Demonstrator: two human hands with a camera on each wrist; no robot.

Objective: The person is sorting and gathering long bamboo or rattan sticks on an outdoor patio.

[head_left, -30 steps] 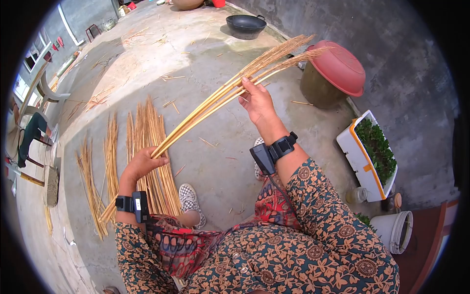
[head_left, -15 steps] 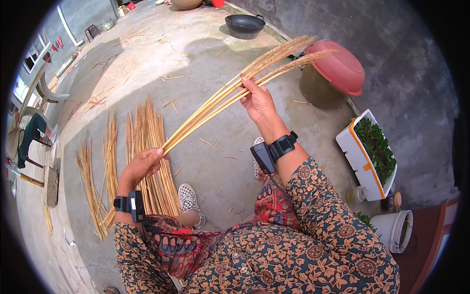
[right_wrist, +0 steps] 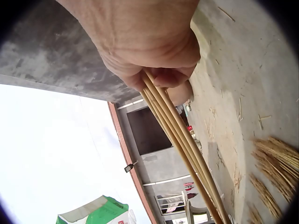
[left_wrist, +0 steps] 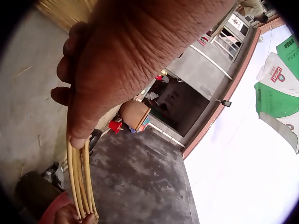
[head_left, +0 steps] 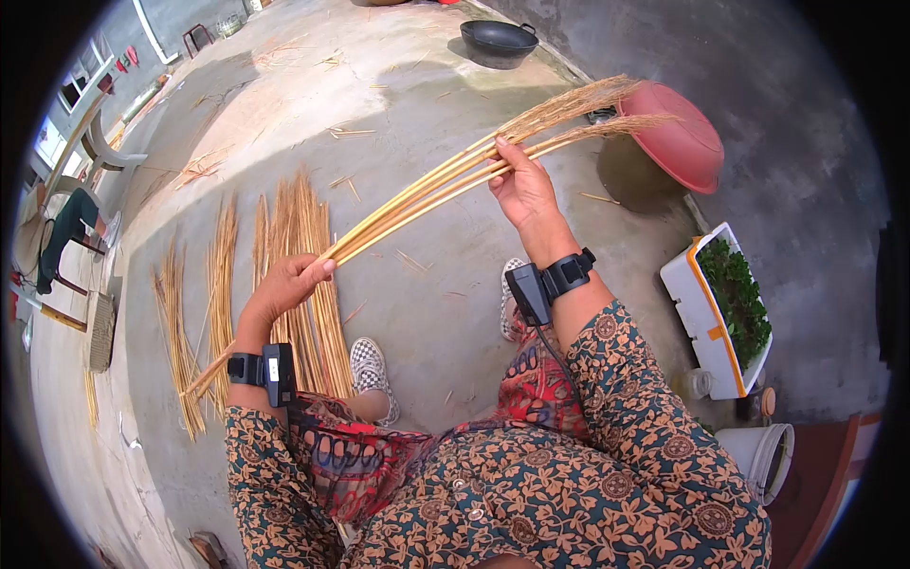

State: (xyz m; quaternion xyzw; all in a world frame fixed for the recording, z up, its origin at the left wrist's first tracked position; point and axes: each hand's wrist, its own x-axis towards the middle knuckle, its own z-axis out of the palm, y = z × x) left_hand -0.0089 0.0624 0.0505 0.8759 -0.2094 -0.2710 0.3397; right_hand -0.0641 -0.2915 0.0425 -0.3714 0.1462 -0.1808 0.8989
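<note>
Left hand (head_left: pixel 287 286) grips stalks (head_left: pixel 403 211); right hand (head_left: pixel 526 192), held farther forward, pinches them

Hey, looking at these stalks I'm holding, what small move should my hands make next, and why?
I'd probably have the right hand gather the dried stalks closer together: their feathery seed heads split into two sprays beyond it, while the left hand holds the lower lengths bunched.
</note>
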